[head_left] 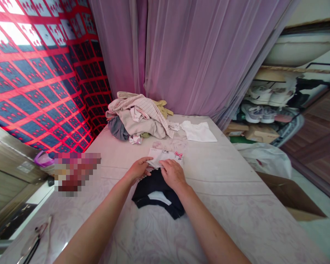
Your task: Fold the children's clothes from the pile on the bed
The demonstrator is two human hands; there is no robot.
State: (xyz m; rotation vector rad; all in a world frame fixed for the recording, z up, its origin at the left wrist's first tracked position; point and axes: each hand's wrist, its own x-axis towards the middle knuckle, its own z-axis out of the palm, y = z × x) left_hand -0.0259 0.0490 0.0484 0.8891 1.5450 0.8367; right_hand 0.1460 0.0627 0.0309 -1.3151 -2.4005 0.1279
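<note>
A small white printed garment (166,156) lies on the bed (225,198), just beyond a dark navy garment with a white patch (156,196). My left hand (139,169) pinches the near left edge of the white garment, fingers closed on the cloth. My right hand (172,174) presses down on its near edge, fingers curled over the fabric, and rests partly over the dark garment.
A heap of mixed clothes (137,119) sits at the far side of the bed, with a folded white cloth (199,132) to its right. A purple curtain (192,55) hangs behind. Shoe shelves (266,110) and a cardboard box (291,196) stand right.
</note>
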